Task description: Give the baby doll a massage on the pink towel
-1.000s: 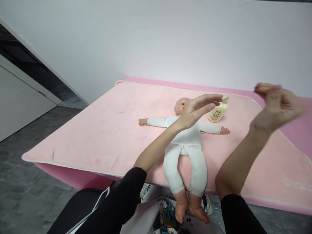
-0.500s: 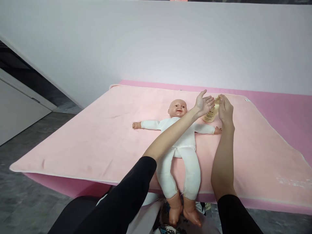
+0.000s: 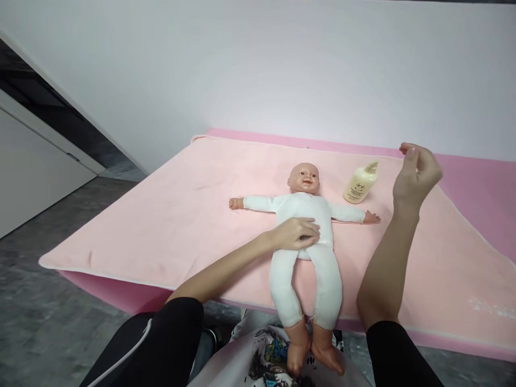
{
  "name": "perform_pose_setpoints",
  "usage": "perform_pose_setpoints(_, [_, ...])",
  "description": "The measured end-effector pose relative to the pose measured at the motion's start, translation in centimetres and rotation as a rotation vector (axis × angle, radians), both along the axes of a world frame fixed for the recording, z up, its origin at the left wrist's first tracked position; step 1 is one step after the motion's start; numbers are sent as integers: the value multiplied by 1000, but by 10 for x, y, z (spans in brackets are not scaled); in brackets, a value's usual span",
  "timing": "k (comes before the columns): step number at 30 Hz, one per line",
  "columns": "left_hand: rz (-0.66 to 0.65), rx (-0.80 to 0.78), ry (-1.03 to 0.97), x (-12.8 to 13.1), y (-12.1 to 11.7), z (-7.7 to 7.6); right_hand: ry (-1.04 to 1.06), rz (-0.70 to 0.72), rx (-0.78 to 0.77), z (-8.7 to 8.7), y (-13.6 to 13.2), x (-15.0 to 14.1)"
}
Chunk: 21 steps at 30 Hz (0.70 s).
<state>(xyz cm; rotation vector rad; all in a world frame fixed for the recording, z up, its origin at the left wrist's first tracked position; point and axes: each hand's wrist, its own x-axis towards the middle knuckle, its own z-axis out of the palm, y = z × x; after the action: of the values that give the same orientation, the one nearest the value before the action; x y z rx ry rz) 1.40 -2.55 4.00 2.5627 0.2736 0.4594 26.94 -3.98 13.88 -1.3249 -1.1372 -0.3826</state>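
A baby doll (image 3: 306, 209) lies on its back, arms spread, in a white cloth body with bare feet toward me. My left hand (image 3: 296, 234) is over its belly, fingers loosely bent and holding nothing visible. Whether the hand presses on the cloth I cannot tell. To the right of the doll, my right hand (image 3: 417, 174) is raised with the wrist bent and the fingers curled, the thumb apart from them; nothing shows in it. A pale yellow pump bottle (image 3: 358, 185) with printed text stands beside the doll's head, touched by neither hand.
A light pink blanket (image 3: 181, 215) covers most of the table, over a darker pink cover (image 3: 479, 188). A white wall (image 3: 282, 70) rises behind it. The doll's feet (image 3: 298, 349) stick out past the near edge. Grey floor (image 3: 52, 301) shows at left.
My left hand has moved from near the bottle down and left to the doll's belly. My right hand has drawn away from the bottle to the right. The view has shifted slightly.
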Motion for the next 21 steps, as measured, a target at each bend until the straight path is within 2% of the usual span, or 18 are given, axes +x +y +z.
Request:
perform_pose_setpoints(3, [-81,22,57,-14,-1,-3,47,53,65,15,-11,-34])
perform_pose_setpoints(5, [-26,70,113,-19,2,-3,38,100,92,11,-15,-60])
perform_pose_setpoints(8, [109,102,153,-19,7,-9,-290,344,-75,-19,-17,-92])
perform_pose_setpoints(10, [215,89,141,-19,10,-16,-537,539,-106,-49,-20,-107])
perform_pose_setpoints(12, [304,63,102,-19,12,-25,-660,708,-118,-77,-24,-117])
perform_pose_setpoints(15, [398,-1,47,-23,13,-36,-657,856,-103,-104,-30,-127])
perform_pose_setpoints(21, [576,-152,-68,-27,9,-52,-503,983,-264,-121,-32,-126])
